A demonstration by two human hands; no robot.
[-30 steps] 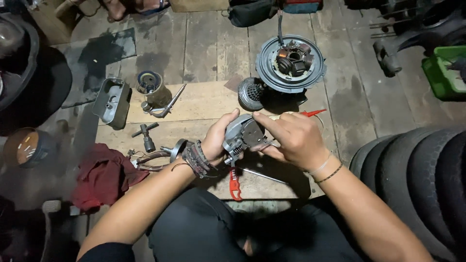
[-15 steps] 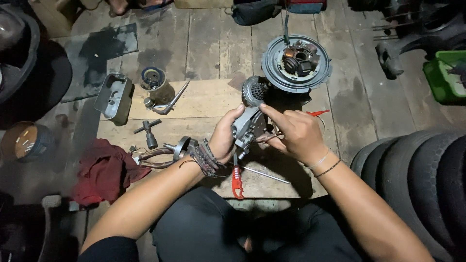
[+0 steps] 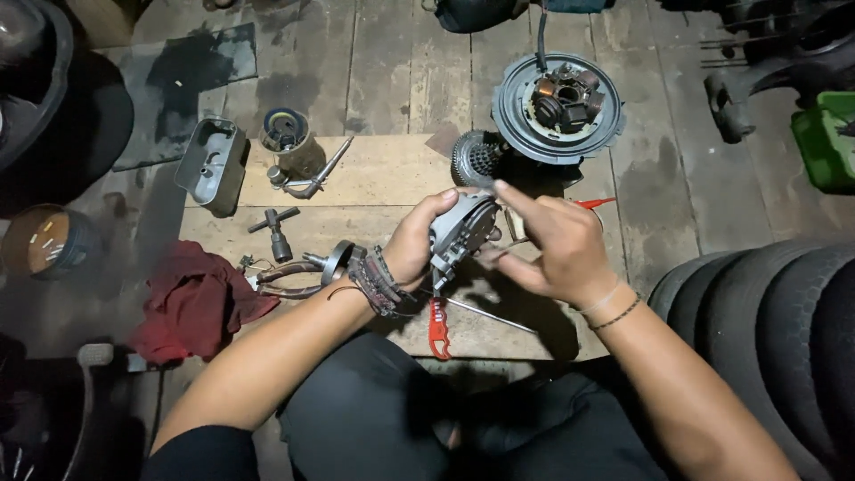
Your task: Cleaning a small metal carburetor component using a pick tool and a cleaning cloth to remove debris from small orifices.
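We are sitting at the near edge of a wooden board laid on the plank floor, with a small grey metal engine part held up between both hands above the board's middle. Our left hand is closed around the part's left side, thumb over its top rim, carrying its weight. Our right hand is half open, its forefinger stretched onto the part's upper edge and its thumb pressed against the side, gripping nothing else. We judge this to be the inspecting or turning stage, the part being rotated and felt over; the next move would call for a firm left grip while the right fingers find whatever catch or screw they seek, and we cannot see that face. A red-handled tool lies at the board's near edge, a stator plate beyond the far right corner, a metal cover off the far left corner, and a red rag off the left edge.
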